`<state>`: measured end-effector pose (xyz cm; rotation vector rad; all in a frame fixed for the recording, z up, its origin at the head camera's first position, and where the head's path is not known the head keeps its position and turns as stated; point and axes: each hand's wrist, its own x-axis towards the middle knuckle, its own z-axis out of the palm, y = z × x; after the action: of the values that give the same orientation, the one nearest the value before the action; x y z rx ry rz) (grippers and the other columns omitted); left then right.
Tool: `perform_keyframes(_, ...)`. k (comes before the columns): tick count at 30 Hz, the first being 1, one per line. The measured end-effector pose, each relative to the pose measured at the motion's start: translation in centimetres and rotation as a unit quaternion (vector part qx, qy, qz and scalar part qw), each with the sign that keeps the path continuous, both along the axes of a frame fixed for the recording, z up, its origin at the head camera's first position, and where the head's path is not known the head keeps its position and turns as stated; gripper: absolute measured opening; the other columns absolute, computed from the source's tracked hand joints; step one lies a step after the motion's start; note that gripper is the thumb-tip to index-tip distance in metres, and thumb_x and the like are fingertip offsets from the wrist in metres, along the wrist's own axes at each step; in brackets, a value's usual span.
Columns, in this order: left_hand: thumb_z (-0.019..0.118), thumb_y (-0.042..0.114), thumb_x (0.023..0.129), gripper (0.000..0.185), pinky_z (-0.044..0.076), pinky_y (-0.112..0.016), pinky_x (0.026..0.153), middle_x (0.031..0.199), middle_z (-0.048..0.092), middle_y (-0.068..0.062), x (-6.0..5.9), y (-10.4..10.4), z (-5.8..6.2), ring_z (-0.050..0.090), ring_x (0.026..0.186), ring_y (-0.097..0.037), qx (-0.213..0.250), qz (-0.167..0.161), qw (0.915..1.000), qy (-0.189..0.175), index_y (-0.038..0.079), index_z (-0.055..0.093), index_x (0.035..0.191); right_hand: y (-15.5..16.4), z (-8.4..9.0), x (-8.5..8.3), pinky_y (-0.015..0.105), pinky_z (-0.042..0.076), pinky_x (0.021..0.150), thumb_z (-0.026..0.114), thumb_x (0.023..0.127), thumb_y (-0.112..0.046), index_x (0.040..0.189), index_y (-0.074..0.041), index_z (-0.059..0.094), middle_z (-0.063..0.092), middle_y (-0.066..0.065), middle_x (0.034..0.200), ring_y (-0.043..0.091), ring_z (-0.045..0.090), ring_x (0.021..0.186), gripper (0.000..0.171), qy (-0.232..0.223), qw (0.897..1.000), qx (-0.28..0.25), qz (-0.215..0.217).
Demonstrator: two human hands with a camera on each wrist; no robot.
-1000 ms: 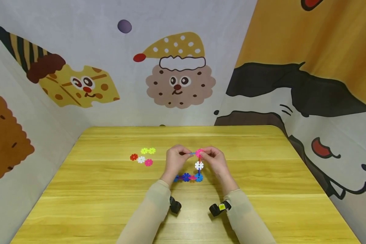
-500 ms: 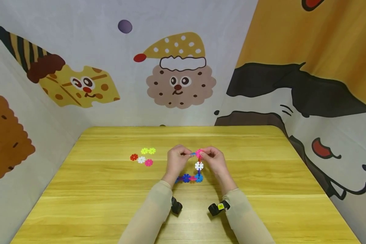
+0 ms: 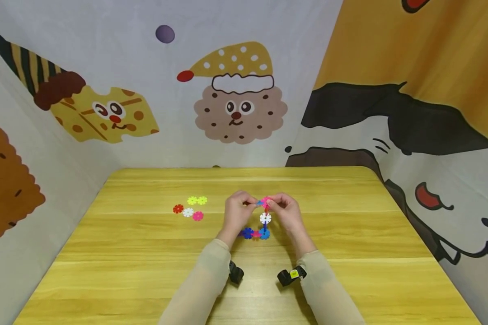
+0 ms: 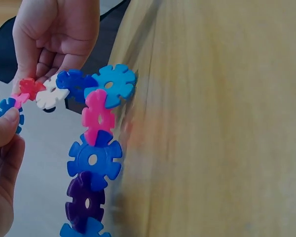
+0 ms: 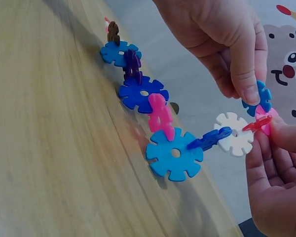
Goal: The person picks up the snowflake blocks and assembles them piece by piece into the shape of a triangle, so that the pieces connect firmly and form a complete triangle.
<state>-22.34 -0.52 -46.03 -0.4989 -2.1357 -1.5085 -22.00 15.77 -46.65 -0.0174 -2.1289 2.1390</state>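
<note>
My left hand (image 3: pixel 237 214) pinches a blue snowflake disc (image 5: pixel 260 98) between thumb and forefinger. My right hand (image 3: pixel 286 214) pinches a pink snowflake disc (image 3: pixel 266 201) at the end of a linked chain. The blue disc's edge meets the pink disc, overlapping it in the right wrist view. From the pink disc the chain runs through a red disc (image 4: pixel 31 88), a white disc (image 3: pixel 265 218) and a dark blue disc (image 5: pixel 209 138) to a light blue corner disc (image 5: pixel 174 154). There it turns through pink, blue and purple discs (image 4: pixel 86 201); my left hand hides its far end in the head view.
Loose discs lie on the wooden table (image 3: pixel 146 253) left of my hands: red (image 3: pixel 178 209), white (image 3: pixel 188 212), pink (image 3: pixel 198 216) and two yellow ones (image 3: pixel 197 200) side by side. A cartoon-printed curtain (image 3: pixel 146 45) hangs behind the table.
My left hand has moved slightly right, bringing the blue disc closer against the pink one. The chain has shifted slightly up in the head view. The loose discs stay put.
</note>
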Motion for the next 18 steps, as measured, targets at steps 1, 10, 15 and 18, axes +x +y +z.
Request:
perform_keyframes(1, 0.081, -0.01, 0.075, 0.015, 0.056, -0.027, 0.065, 0.074, 0.067, -0.006, 0.0, 0.0, 0.0, 0.064, 0.07, -0.02, 0.003, 0.001, 1.0, -0.008, 0.001, 0.073, 0.07, 0.1, 0.0, 0.0, 0.028, 0.057, 0.075, 0.069, 0.092, -0.001, 0.101, 0.006, 0.067, 0.066, 0.006, 0.086, 0.016, 0.063, 0.078, 0.012, 0.002, 1.0, 0.003, 0.004)
perform_keyframes(10, 0.081, -0.004, 0.079, 0.01, 0.056, -0.025, 0.069, 0.077, 0.066, -0.003, 0.2, 0.0, -0.1, 0.064, 0.073, -0.018, 0.008, 0.013, 0.997, -0.077, 0.003, 0.075, 0.075, 0.5, 0.0, -0.1, 0.03, 0.055, 0.08, 0.072, 0.09, -0.003, 0.117, 0.002, 0.067, 0.068, 0.012, 0.098, 0.019, 0.063, 0.089, 0.028, 0.073, 0.989, 0.111, 0.07)
perform_keyframes(15, 0.079, -0.006, 0.08, 0.01, 0.057, -0.026, 0.071, 0.079, 0.067, -0.003, 0.2, -0.1, -0.2, 0.065, 0.076, -0.019, 0.021, 0.01, 0.9967, -0.078, 0.003, 0.076, 0.078, -0.1, 2.1, 1.2, 0.043, 0.054, 0.077, 0.074, 0.087, 0.002, 0.109, 0.006, 0.068, 0.063, 0.024, 0.104, 0.038, 0.06, 0.092, 0.024, 0.144, 0.969, 0.178, 0.094)
perform_keyframes(18, 0.078, -0.007, 0.079, 0.009, 0.057, -0.027, 0.071, 0.081, 0.069, -0.006, 0.2, -0.4, -0.4, 0.066, 0.076, -0.021, 0.036, -0.001, 0.9966, -0.074, 0.002, 0.076, 0.081, -0.6, 3.3, 1.9, 0.042, 0.054, 0.075, 0.073, 0.086, 0.004, 0.104, 0.007, 0.069, 0.062, 0.024, 0.102, 0.042, 0.058, 0.091, 0.018, 0.155, 0.964, 0.193, 0.099)
